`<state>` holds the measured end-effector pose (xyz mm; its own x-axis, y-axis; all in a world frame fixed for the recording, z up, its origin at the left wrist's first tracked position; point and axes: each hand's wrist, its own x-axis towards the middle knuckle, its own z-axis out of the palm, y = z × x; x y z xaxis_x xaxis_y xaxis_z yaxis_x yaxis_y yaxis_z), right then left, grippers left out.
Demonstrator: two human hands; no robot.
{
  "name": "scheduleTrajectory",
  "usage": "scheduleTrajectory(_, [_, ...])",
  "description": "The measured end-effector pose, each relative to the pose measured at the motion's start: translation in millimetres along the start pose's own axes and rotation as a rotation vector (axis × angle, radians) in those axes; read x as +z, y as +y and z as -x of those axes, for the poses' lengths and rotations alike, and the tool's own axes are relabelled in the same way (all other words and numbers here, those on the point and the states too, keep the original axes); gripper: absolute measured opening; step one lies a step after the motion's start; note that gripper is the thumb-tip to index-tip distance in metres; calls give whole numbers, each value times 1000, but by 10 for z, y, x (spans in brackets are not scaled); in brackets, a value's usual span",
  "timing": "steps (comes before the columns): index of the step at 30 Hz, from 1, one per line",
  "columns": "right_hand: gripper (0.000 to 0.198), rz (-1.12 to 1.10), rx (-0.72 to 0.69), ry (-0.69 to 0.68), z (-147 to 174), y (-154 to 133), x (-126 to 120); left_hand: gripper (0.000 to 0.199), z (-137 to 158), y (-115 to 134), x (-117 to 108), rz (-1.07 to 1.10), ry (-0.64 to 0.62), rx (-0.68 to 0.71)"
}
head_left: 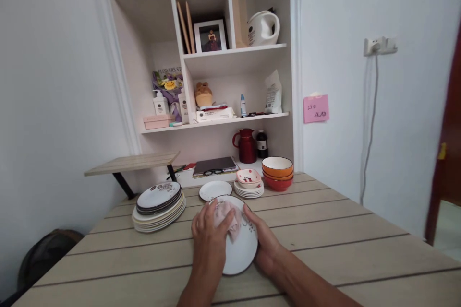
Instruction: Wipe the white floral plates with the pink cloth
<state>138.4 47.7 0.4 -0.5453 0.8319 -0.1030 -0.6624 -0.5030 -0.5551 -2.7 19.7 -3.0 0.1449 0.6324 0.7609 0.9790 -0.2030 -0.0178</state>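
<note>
Tilted up above the table, a white plate [239,255] with a dark rim and a printed pattern is in my right hand [265,244], which grips its right edge, thumb on the face. My left hand [209,231] presses a pale pink cloth [235,228] against the plate's upper left face, fingers closed round the cloth. Just behind lies another white plate [215,190] with a dark rim, flat on the table. The underside of the held plate and some fingertips are hidden.
A stack of plates [158,211] stands at the left. A small pink bowl [248,178] sits on several small plates [249,192]. Orange and red bowls [277,172] are stacked at the right. Behind are a red jug [247,146], a laptop [216,166] and a raised wooden shelf [133,163].
</note>
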Motion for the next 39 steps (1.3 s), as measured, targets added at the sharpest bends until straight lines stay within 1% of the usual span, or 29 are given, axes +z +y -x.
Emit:
scheduleTrajectory(3, [59, -67, -16, 23, -10, -31, -11, 53, 16, -3, 1, -27, 0, -43])
scheduleTrajectory(6, [61, -84, -9, 35, -19, -48, -21, 55, 20, -8, 17, -19, -77, -51])
scheduleTrajectory(9, [62, -66, 4, 44, -28, -44, -30, 59, 14, -26, 38, 60, -164, -63])
scheduleTrajectory(12, [62, -52, -6, 52, -43, -39, -48, 63, 16, -61, 54, 174, -183, -77])
scheduleTrajectory(16, [62, -56, -45, 30, -61, -50, -72, 79, 56, -79, 60, 310, -150, -101])
scheduleTrajectory(19, [62, -77, -43, 4, -53, -58, -63, 91, 95, -43, 31, 387, -180, -82])
scheduleTrajectory(21, [60, -86, -56, 4, -38, -58, -45, 86, 110, -11, 7, 429, -182, -40])
scheduleTrajectory(22, [58, -88, -64, 3, -29, -55, -35, 78, 112, 3, 1, 441, -169, -24])
scheduleTrajectory(25, [57, -84, -45, -10, -6, -44, -11, 48, 96, 20, 13, 402, -56, -59])
scheduleTrajectory(26, [57, -83, -30, -12, -3, -41, -9, 44, 87, 16, 19, 366, -10, -86])
scheduleTrajectory(28, [57, -93, -15, -3, -7, -39, -13, 46, 66, -2, 19, 284, 69, -118])
scheduleTrajectory(31, [58, -112, -32, 38, -31, -53, -41, 54, 46, -31, -25, 182, 151, -100])
scheduleTrajectory(33, [58, -108, -46, 46, -45, -73, -65, 50, 44, -31, -55, 149, 177, -65])
scheduleTrajectory(35, [60, -101, -51, 27, -49, -95, -85, 45, 48, -5, -65, 153, 148, -10])
scheduleTrajectory(37, [62, -96, -44, -4, -46, -109, -98, 44, 50, 40, -62, 186, 66, 52])
scheduleTrajectory(39, [63, -88, -38, -18, -43, -110, -106, 45, 44, 88, -69, 234, -24, 78])
